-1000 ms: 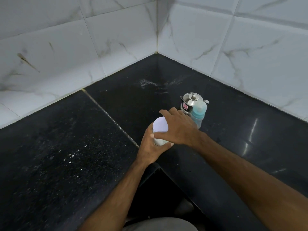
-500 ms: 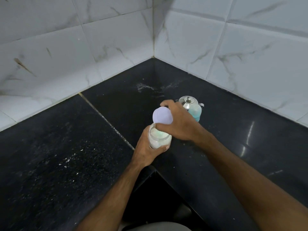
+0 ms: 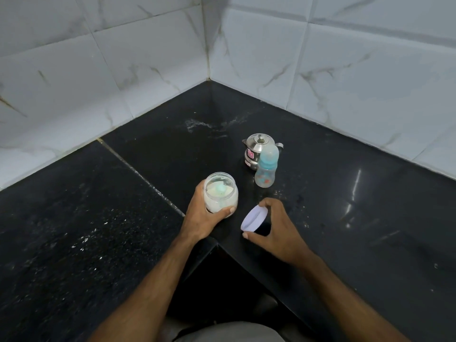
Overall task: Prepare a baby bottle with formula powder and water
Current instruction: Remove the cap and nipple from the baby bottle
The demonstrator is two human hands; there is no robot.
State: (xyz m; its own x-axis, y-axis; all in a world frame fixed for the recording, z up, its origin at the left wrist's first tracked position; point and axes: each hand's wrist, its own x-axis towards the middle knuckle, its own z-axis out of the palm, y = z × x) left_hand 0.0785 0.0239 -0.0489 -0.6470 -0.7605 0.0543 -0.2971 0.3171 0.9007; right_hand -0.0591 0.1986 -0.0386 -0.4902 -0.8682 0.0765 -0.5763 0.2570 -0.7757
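Observation:
A clear jar of white formula powder stands open on the black counter, with a pale green scoop lying on the powder. My left hand grips the jar from its left side. My right hand holds the jar's white lid by its rim, tilted, low over the counter to the right of the jar. A baby bottle with a blue collar and clear cap stands upright behind. A small steel kettle stands just behind the bottle.
White marbled wall tiles meet in a corner at the back. The counter bends in an L around me, with its inner edge right below my hands. White specks are scattered on the counter at the left.
My right hand lifted the lid off the jar and carried it down to the right, near the counter. The jar stayed in my left hand.

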